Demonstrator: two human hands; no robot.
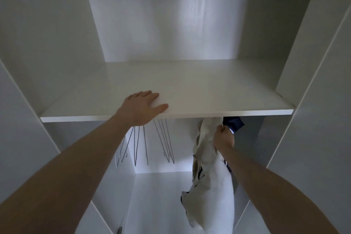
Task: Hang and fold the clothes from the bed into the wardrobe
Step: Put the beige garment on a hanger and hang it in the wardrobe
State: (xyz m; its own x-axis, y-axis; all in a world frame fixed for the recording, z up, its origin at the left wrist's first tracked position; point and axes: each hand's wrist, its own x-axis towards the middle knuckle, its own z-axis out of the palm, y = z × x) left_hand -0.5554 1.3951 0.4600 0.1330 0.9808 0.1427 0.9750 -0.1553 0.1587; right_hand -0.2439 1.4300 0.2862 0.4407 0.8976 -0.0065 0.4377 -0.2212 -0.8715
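The left arm extends forward and upward from the lower left corner, bare to the edge of the frame. The left hand (141,107) lies palm down on the front edge of the white wardrobe shelf (190,89), fingers straight and together, thumb spread to the right along the edge. It holds nothing.

Below the shelf, just right of the left wrist, several thin wire hangers (152,142) hang in the lower compartment in two loose groups. They are bare. The rail that carries them is hidden by the shelf.

To the right of the hangers, a pale beige-and-white garment (210,173) hangs down inside the lower compartment, its top close under the shelf edge and its lower end reaching the bottom of the frame. A dark navy garment (233,123) shows just behind its top, immediately under the shelf.

The right arm extends forward from the lower right corner, bare, with the wrist raised. The right hand (224,137) is closed, fingers curled around the upper part of the pale garment, just below the shelf and touching the navy garment's edge.

The white wardrobe (171,24) side panels frame both compartments.
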